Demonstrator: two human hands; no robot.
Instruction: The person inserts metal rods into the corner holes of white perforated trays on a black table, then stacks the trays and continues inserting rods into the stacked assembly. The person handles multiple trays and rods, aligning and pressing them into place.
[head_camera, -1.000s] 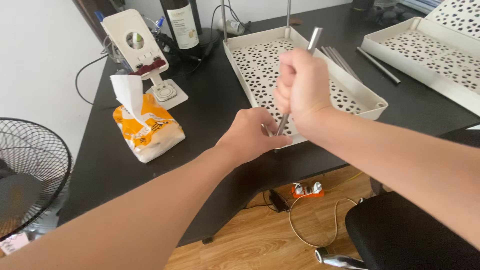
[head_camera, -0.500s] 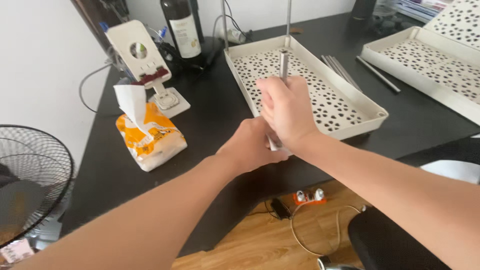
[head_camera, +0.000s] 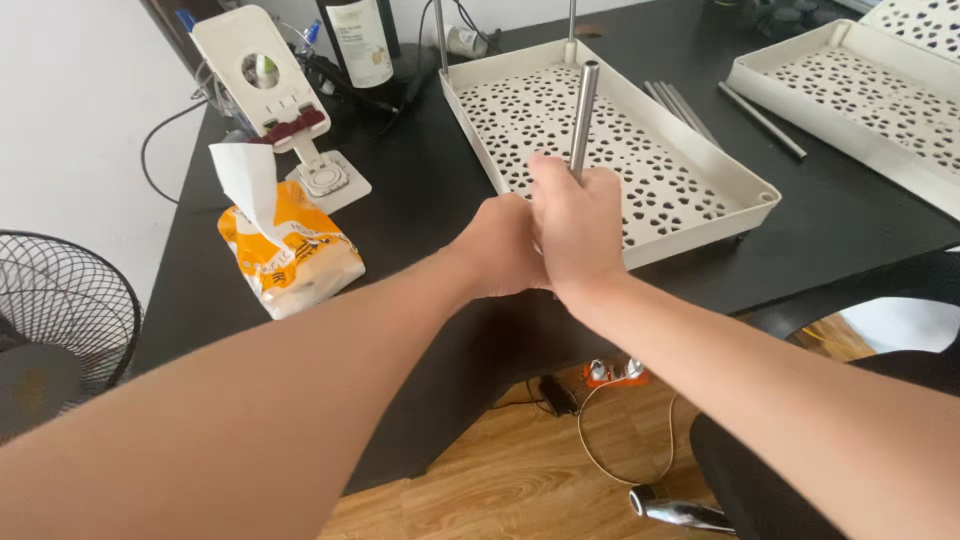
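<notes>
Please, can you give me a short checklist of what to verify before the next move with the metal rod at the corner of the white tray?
1. Right hand has a closed grip on the metal rod: ok.
2. Rod stands close to upright: ok.
3. Left hand steadies the near corner of the white tray: cannot tell, the right hand hides the contact.
4. Rod's lower end sits in the tray's corner: cannot tell, both hands cover it.
5. Tray lies flat on the black desk: ok.
6. Spare rods lie on the desk beyond the tray, apart from the hands: ok.
</notes>
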